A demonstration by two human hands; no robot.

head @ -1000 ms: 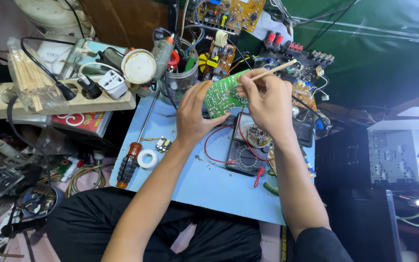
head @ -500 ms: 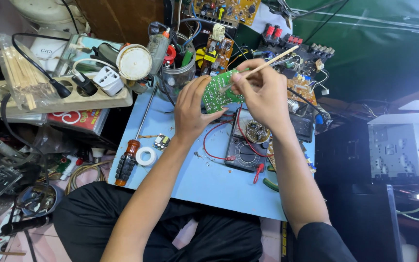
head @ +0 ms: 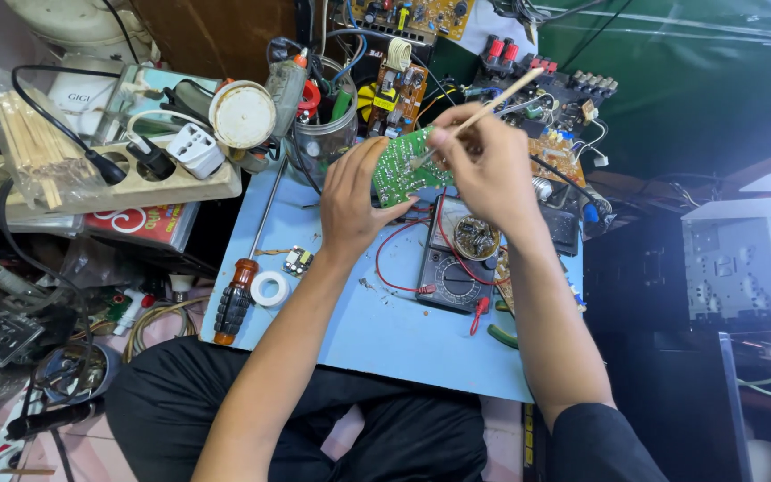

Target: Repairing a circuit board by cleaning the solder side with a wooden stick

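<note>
Fingers of the left hand (head: 350, 201) are curling around the near-left edge of a small green circuit board (head: 402, 168), thumb and fingertips clamping it so it is standing tilted above the pale blue work board (head: 377, 330), its soldered face turning toward the camera. Just to the right, the fingers of the right hand (head: 491, 170) are pinching a thin wooden stick (head: 493, 103); the stick's long axis is running from upper right, out past the knuckles, down to lower left, where its tip is meeting the green board's face near the middle. So the board is lying directly left of the right fingertips and touching the left ones, held between the two hands, and the right hand is the one working on it while the left is only steadying.

Off to the far left, a long screwdriver (head: 236, 299) with an orange and black handle is lying along the blue board's left edge, beside a small white tape roll (head: 269, 288). Below the hands, a dark multimeter (head: 450, 272) with red leads is resting flat, well clear of both sets of fingers.
</note>
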